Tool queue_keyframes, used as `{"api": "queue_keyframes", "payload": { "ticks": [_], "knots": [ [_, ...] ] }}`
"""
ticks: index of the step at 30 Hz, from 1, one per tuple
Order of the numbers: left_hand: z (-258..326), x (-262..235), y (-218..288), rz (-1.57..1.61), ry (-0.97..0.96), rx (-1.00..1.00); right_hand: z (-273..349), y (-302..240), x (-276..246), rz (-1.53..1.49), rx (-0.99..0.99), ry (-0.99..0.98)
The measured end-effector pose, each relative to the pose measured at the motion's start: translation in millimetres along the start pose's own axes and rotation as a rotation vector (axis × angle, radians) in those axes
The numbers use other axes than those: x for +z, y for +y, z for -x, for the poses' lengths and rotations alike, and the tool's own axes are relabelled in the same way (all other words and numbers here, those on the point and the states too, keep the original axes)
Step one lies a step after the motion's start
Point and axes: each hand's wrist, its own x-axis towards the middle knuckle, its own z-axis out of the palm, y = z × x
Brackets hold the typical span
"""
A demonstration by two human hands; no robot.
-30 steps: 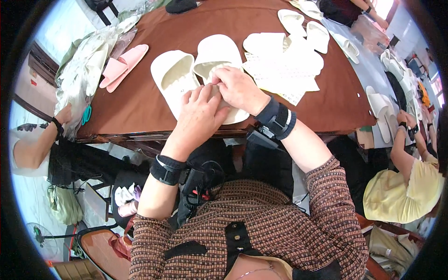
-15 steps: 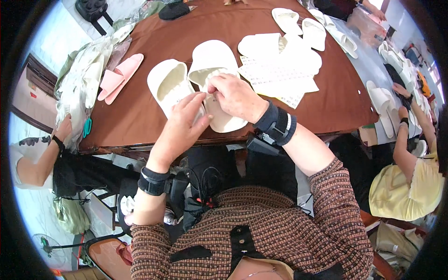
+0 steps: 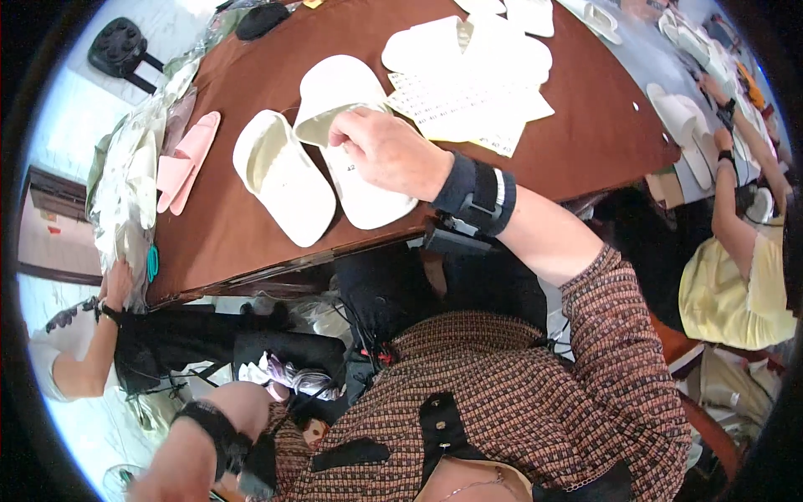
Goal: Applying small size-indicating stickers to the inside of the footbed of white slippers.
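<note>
Two white slippers lie side by side on the brown-covered table: the left slipper [image 3: 288,188] and the right slipper [image 3: 339,84], their closed toes pointing away from me. My right hand [image 3: 389,155] is over the opening of the right slipper, fingers curled in. What the fingertips hold, if anything, is hidden. A small dark printed mark shows on that slipper's insole beside the hand. Down at the lower left, off the table, my left hand [image 3: 163,481] is blurred and partly cut by the frame edge, so its fingers cannot be made out.
Printed label sheets [image 3: 456,105] lie right of the slippers, beside more white slippers [image 3: 427,46]. Pink slippers [image 3: 188,163] and plastic-wrapped goods [image 3: 138,159] are at the left. One co-worker's hand [image 3: 117,284] is at the left edge; another person in yellow [image 3: 736,284] works at the right.
My left hand has left the slippers and swung down to the lower left. My right hand remains at the right slipper. The view has shifted, so the table appears turned.
</note>
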Motion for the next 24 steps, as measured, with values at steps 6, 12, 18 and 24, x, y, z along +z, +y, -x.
{"api": "queue_keyframes", "payload": {
  "ticks": [6, 12, 18, 24],
  "knots": [
    [110.2, -110.3, -82.8, -0.281, -0.179, -0.15, 2.2, -0.3, -4.2, 0.053, -0.037, 0.141],
    [184.7, -179.7, -142.8, -0.598, -0.305, -0.317, 1.5, -0.5, -3.7, 0.059, -0.075, 0.198],
    [240.1, -209.5, -224.1, -0.855, -0.419, -0.46, 1.5, 6.1, -1.7, 0.092, -0.04, 0.19],
    [342.3, -318.3, -230.6, -1.196, -0.844, -0.697, 0.8, 1.6, -3.3, 0.052, -0.089, 0.218]
  ]
}}
